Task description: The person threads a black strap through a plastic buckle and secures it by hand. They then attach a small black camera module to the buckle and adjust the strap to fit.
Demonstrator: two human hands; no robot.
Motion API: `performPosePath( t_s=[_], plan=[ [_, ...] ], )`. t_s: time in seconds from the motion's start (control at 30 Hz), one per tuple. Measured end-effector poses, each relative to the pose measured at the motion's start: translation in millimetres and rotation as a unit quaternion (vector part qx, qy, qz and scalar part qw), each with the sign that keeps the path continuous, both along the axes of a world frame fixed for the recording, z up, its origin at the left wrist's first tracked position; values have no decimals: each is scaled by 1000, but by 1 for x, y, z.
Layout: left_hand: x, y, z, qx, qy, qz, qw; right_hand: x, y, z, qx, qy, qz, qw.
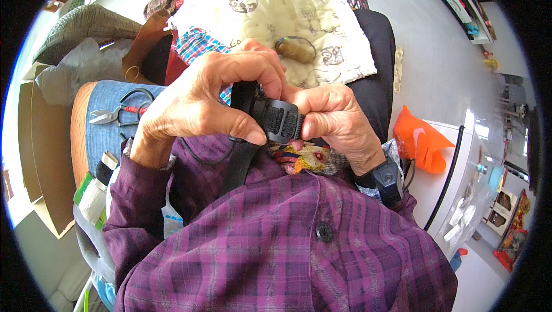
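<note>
Before my chest, both hands work on a black strap with a plastic buckle [282,121]. My left hand [204,96] is closed round the strap's left part, its thumb pressed along the near side. With thumb and index finger, my right hand [339,119] pinches the strap's right end beside the buckle. A ribbed or fuzzy band shows through the buckle's frame. From the held piece a wider black strap [240,165] hangs down against my purple checked shirt. My left palm side hides part of the strap.
Scissors-like snips [109,116] lie on denim cloth [106,145] at left, near a cardboard box [49,139]. Ahead, a cream printed cushion [273,7] carries a small brown pouch [296,50]. An orange bag [420,139] sits on a white surface at right.
</note>
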State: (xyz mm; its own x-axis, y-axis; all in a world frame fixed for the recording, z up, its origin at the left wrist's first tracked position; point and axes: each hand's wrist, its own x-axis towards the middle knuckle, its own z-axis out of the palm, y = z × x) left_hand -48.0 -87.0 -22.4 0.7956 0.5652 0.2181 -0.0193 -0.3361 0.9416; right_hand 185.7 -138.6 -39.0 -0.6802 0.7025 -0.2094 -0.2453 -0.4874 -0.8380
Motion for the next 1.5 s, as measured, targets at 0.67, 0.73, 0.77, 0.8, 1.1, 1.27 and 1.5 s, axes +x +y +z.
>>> performPosePath(
  t_s=[0.67, 0.73, 0.77, 0.8, 1.1, 1.27, 1.5],
  plan=[
    [1, -20, -20, -149, -20, 11, 989, 1, -2, -2, -74, -20, 9, 997],
    [1, -20, -22, -151, -32, 8, 988, 1, -2, -1, -73, -19, 10, 997],
    [1, -19, -23, -150, -38, 2, 988, 1, -1, -1, -74, -19, 11, 997],
    [1, -19, -24, -148, -43, -3, 988, 1, -1, -1, -79, -20, 12, 997],
    [3, -17, -28, -139, -25, -25, 990, 2, 2, 1, -64, -35, 36, 997],
    [4, -20, -27, -153, -26, -11, 988, 3, 3, 3, -64, -49, 52, 995],
    [5, -23, -26, -171, -8, 12, 985, -2, 1, 3, -53, -62, 30, 996]
  ],
)
